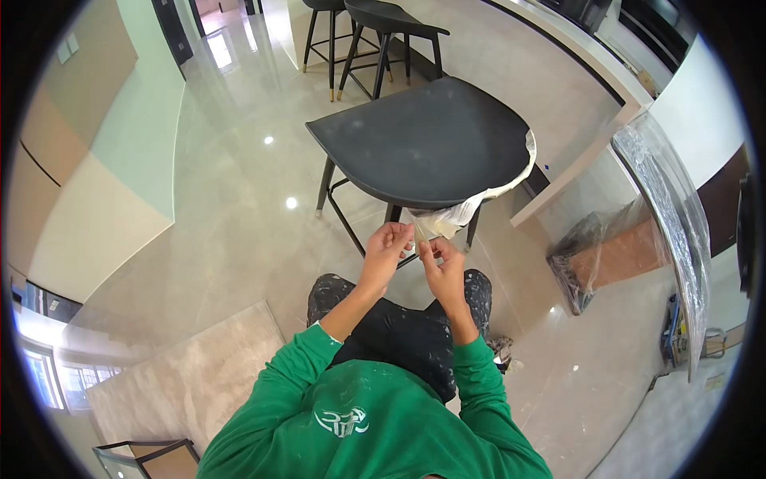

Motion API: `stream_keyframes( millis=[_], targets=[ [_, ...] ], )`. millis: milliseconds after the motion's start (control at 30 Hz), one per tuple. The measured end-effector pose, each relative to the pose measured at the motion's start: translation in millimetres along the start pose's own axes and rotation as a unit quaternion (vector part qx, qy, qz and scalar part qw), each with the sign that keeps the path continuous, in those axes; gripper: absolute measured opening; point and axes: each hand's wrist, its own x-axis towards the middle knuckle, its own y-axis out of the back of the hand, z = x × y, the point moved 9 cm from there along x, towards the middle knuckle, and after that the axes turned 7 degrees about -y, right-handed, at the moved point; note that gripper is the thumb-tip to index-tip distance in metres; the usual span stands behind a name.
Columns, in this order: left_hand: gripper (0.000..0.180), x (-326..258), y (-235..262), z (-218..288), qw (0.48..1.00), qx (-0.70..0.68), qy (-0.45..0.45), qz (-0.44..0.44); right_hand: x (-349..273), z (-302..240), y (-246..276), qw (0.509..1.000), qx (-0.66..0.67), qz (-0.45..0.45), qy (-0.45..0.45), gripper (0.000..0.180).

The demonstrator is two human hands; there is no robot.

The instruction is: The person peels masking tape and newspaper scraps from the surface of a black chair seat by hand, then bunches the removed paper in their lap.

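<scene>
I have a strip of thin clear plastic film [447, 219] pinched between both hands just below the near edge of the black bar stool's seat [419, 144]. My left hand [388, 243] is closed on it with fingertips up at the film's loose end, and my right hand [441, 259] is closed just beside it, thumb and forefinger nipping the same crumpled bit. The film runs up from my fingers and curls around the seat's right rim, where a whitish band of it clings to the edge.

To do this well, I think I should keep the pinch close to where the film meets the seat and pull slowly along the rim instead of straight out, so the thin sheet peels in one piece and does not tear into shreds. One hand should hold tension while the other takes a fresh grip.

The seat looks matt, dark and gently dished, with a curved back edge, on slim black metal legs [339, 203]. The film is wrinkled, glossy, nearly see-through. The polished floor [231, 207] under it is pale and mirror-bright. To the right, a curved panel [666, 215] is wrapped in similar shiny film.
</scene>
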Motion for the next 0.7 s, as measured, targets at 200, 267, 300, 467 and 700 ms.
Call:
stream_keyframes(
  millis=[200, 267, 300, 467, 700],
  targets=[
    [0.028, 4.0, -17.1, -24.3, 0.999, -0.014, -0.021, 0.030, 3.6, 22.3, -4.5, 0.999, 0.013, 0.000, -0.047, 0.019],
    [0.025, 6.8, -24.8, -26.6, 0.998, -0.049, -0.025, 0.040, 3.6, 26.7, -5.6, 0.998, 0.021, -0.008, -0.057, 0.020],
    [0.026, 8.4, -26.0, -26.0, 0.997, -0.047, -0.054, 0.028, 1.6, 27.6, -7.0, 0.998, 0.028, -0.025, -0.053, 0.021],
    [0.040, 14.9, -30.2, -17.9, 0.981, -0.160, -0.103, -0.044, -7.6, 23.4, -11.2, 0.970, 0.193, -0.125, -0.081, 0.022],
    [0.041, 8.6, -51.0, 2.6, 0.981, -0.190, 0.019, -0.038, 7.7, -53.1, 117.2, 0.974, 0.171, 0.131, 0.071, 0.032]
  ],
)
